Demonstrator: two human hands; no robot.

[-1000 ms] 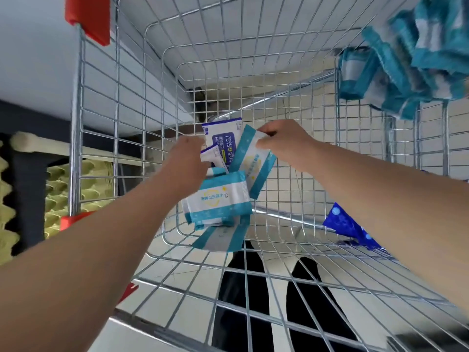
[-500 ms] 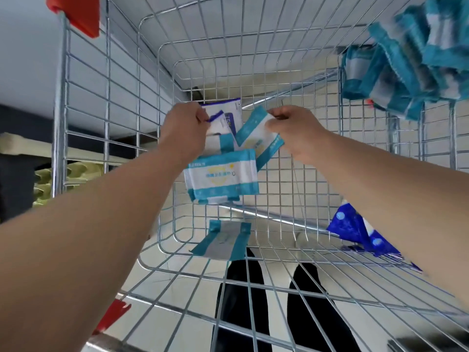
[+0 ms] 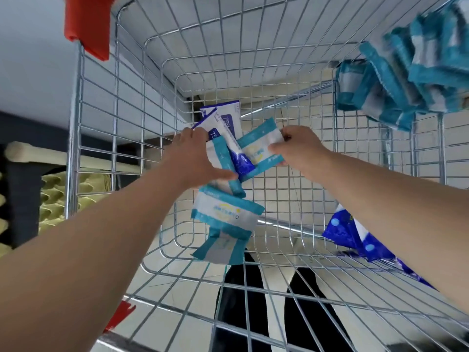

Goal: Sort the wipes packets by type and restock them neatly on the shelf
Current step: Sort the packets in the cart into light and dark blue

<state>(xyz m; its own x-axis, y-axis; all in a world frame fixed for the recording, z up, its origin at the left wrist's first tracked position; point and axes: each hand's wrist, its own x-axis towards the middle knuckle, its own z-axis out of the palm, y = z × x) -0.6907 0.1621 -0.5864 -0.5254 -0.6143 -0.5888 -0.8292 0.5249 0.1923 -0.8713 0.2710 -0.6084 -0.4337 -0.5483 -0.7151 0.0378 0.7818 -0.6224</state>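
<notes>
Inside a silver wire shopping trolley (image 3: 279, 72), the left hand (image 3: 193, 158) clutches a fan of flat teal-and-white and blue-and-white wipes packets (image 3: 224, 128) — the right hand (image 3: 299, 148) pinches one more teal-and-white packet (image 3: 258, 148), overlapping that fan.

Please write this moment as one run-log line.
phase: picking from cart | left hand: grips mixed packet bundle | right hand: pinches teal packet | cart floor: loose teal packet, blue packets

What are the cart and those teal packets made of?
The cart looks like shiny plated steel wire: thin bright rods welded in a grid. The teal packet in the right hand seems soft plastic film, slightly glossy: it creases and has flat sealed ends.
</notes>
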